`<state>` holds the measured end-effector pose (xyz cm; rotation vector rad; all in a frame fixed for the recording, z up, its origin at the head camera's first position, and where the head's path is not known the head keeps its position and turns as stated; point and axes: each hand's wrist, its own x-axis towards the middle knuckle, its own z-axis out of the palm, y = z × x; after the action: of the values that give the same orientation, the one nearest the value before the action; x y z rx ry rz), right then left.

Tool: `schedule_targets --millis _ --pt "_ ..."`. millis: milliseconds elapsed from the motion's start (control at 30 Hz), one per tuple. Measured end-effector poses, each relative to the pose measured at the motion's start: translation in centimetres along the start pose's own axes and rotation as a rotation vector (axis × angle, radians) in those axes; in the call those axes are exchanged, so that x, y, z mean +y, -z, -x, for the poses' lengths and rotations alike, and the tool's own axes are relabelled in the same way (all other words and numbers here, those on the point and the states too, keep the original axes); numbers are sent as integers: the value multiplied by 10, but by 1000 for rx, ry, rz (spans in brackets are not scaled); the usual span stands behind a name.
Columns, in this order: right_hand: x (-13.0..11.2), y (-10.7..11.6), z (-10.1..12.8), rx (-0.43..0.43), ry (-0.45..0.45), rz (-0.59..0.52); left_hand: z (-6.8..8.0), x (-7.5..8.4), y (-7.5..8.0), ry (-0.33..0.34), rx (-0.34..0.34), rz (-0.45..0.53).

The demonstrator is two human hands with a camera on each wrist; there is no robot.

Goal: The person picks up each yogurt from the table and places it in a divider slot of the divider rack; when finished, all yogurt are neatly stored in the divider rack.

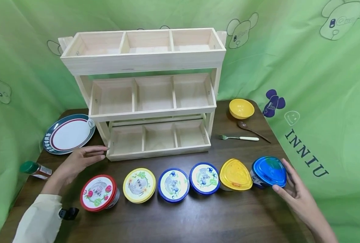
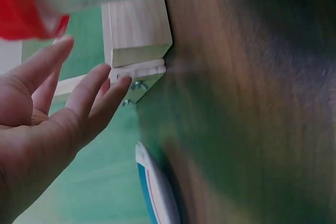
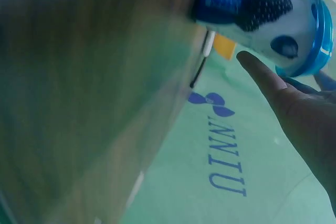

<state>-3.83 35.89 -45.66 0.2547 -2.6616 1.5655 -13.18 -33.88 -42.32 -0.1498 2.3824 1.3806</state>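
Note:
My left hand reaches toward the bottom left corner of a three-tier wooden rack, its fingertips right at the lowest tray's end. In the left wrist view those fingers are spread and hold nothing. At the right, my right hand stands beside a cup with a blue lid, thumb and fingers apart along its right side. Dark berries are printed on this cup in the right wrist view. A cup with a yellow rounded-triangle lid stands just left of it.
Leftward along the front are two blue-rimmed cups, a yellow-rimmed cup and a red-rimmed cup. A plate and green-capped bottle lie left; a yellow bowl, brown spoon and fork lie right.

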Motion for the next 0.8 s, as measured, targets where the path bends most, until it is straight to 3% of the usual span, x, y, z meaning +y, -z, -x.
schedule_targets --millis 300,567,800 --pt "3 -13 4 30 32 -88 -5 -4 -12 42 0 70" --pt "2 -20 5 107 19 59 -10 -18 -15 49 -1 99" --pt "3 -26 5 150 44 47 -15 -26 -16 61 4 81"
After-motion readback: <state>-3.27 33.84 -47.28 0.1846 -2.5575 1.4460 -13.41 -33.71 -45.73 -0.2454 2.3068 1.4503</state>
